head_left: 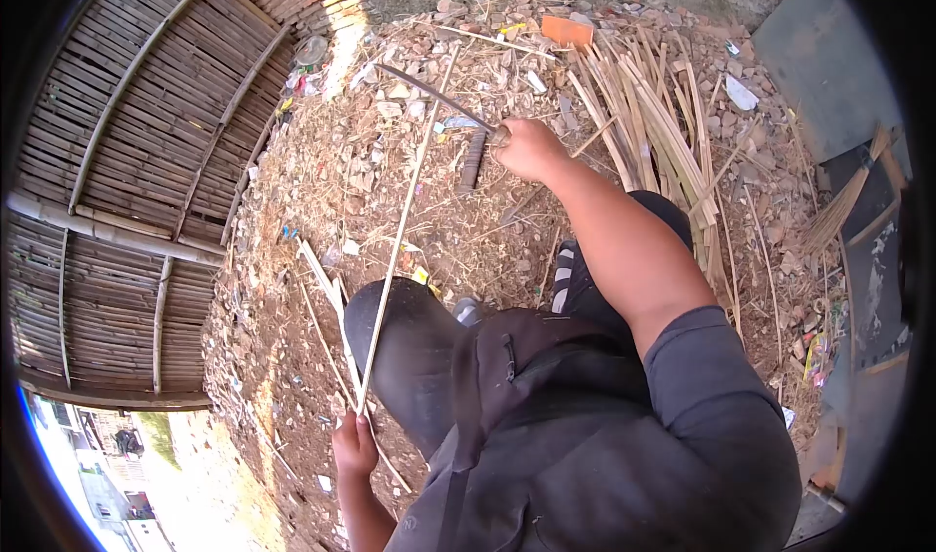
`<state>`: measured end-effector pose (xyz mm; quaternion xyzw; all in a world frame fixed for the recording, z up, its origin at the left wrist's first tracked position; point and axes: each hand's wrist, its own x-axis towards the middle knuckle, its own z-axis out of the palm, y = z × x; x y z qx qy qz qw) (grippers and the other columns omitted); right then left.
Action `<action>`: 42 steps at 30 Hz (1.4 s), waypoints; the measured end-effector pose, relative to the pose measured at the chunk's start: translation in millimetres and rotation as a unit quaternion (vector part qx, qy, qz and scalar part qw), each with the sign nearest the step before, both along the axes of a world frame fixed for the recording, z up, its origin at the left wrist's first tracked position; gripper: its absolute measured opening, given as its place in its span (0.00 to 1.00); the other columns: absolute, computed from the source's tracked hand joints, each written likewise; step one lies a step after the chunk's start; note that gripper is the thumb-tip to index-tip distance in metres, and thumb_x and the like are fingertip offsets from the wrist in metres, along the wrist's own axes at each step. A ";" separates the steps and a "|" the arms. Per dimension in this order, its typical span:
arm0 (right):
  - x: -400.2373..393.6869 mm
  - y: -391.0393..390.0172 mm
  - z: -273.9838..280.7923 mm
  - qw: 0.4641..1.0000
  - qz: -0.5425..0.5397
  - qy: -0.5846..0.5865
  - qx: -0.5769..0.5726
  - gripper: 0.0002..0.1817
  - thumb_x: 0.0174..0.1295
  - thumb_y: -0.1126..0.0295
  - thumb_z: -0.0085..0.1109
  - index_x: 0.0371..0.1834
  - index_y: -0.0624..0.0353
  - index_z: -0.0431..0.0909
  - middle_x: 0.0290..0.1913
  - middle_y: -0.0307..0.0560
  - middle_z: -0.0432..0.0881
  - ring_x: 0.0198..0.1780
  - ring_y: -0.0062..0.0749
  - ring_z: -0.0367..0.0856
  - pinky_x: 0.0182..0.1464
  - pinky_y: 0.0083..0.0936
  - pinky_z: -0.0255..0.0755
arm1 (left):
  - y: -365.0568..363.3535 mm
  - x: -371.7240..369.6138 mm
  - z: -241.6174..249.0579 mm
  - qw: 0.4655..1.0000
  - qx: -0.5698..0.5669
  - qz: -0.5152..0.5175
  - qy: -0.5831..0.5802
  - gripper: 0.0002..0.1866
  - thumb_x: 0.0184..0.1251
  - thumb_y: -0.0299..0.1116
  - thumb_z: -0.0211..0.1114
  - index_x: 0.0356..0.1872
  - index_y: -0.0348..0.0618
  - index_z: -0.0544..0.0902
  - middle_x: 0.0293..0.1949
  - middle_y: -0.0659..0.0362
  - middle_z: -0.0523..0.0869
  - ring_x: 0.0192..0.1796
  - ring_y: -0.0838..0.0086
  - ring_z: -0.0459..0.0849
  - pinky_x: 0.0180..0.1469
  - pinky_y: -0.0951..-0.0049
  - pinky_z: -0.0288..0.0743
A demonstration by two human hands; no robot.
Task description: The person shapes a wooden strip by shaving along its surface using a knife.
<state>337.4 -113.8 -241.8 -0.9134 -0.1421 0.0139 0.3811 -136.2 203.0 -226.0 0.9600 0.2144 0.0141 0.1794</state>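
With the left fingers (356, 445) pinching the thin strip (404, 230) behind the left knee (390, 313), over which it runs, and the right hand (531, 150) gripping the knife (429, 91) beyond that knee, shallow strokes angled away from it should give best control.

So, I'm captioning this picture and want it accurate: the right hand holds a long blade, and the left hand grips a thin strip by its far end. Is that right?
Not quite: the left hand grips the thin strip by its near end, as the head view shows. The rest stands: the right hand holds a long blade.
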 end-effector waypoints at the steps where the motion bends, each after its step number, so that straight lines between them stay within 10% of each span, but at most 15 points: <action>1: -7.7 -1.2 7.0 1.000 0.004 -0.002 0.008 0.12 0.59 0.65 0.62 0.46 0.50 0.85 0.40 0.48 0.89 0.43 0.49 0.89 0.46 0.48 0.81 | -7.2 4.1 1.5 0.999 -0.016 -0.020 -0.038 0.26 0.84 0.47 0.45 0.28 0.36 0.72 0.19 0.43 0.76 0.26 0.42 0.79 0.30 0.47 0.66; 7: -58.8 12.2 51.9 0.963 0.236 -0.084 -0.099 0.09 0.53 0.67 0.63 0.38 0.48 0.85 0.34 0.48 0.86 0.41 0.51 0.88 0.44 0.50 0.81 | -18.0 16.8 -15.0 0.998 0.052 0.009 -0.043 0.19 0.81 0.43 0.53 0.31 0.40 0.74 0.18 0.46 0.79 0.24 0.41 0.81 0.27 0.47 0.71; 15: -0.6 6.1 -4.2 0.997 0.067 -0.040 -0.014 0.07 0.60 0.63 0.66 0.37 0.51 0.85 0.35 0.51 0.87 0.41 0.48 0.89 0.45 0.45 0.82 | -12.8 12.3 -22.9 0.988 0.136 0.021 -0.065 0.17 0.79 0.44 0.57 0.32 0.43 0.75 0.20 0.46 0.80 0.24 0.41 0.81 0.26 0.44 0.72; 26: -0.7 2.7 -17.8 0.977 0.160 0.017 -0.142 0.16 0.56 0.62 0.67 0.47 0.56 0.86 0.39 0.53 0.88 0.42 0.52 0.88 0.46 0.48 0.81 | -20.1 27.0 -1.5 0.989 0.137 0.006 -0.055 0.17 0.79 0.43 0.59 0.31 0.42 0.75 0.20 0.46 0.81 0.24 0.43 0.82 0.27 0.46 0.72; 34: -57.5 12.4 26.7 0.933 0.258 -0.156 -0.199 0.09 0.54 0.68 0.64 0.39 0.49 0.87 0.36 0.48 0.88 0.41 0.49 0.89 0.45 0.46 0.83 | -27.6 23.1 6.2 0.993 0.104 -0.031 -0.047 0.18 0.79 0.43 0.58 0.30 0.42 0.74 0.18 0.45 0.79 0.24 0.42 0.82 0.27 0.45 0.72; 37: -19.9 -11.5 18.4 0.992 0.017 0.114 -0.043 0.10 0.60 0.68 0.62 0.44 0.53 0.85 0.38 0.53 0.88 0.45 0.47 0.89 0.48 0.43 0.83 | -23.4 12.0 0.3 0.994 0.108 -0.008 -0.032 0.18 0.80 0.44 0.56 0.30 0.42 0.74 0.20 0.45 0.80 0.25 0.41 0.82 0.29 0.45 0.72; 42: 17.8 -30.4 -15.5 0.990 -0.123 0.020 0.069 0.12 0.61 0.66 0.64 0.46 0.57 0.84 0.40 0.57 0.88 0.44 0.51 0.88 0.50 0.42 0.81 | -16.9 -5.1 -14.8 0.994 0.098 0.016 -0.052 0.18 0.80 0.44 0.55 0.31 0.42 0.73 0.21 0.44 0.80 0.26 0.39 0.81 0.29 0.46 0.72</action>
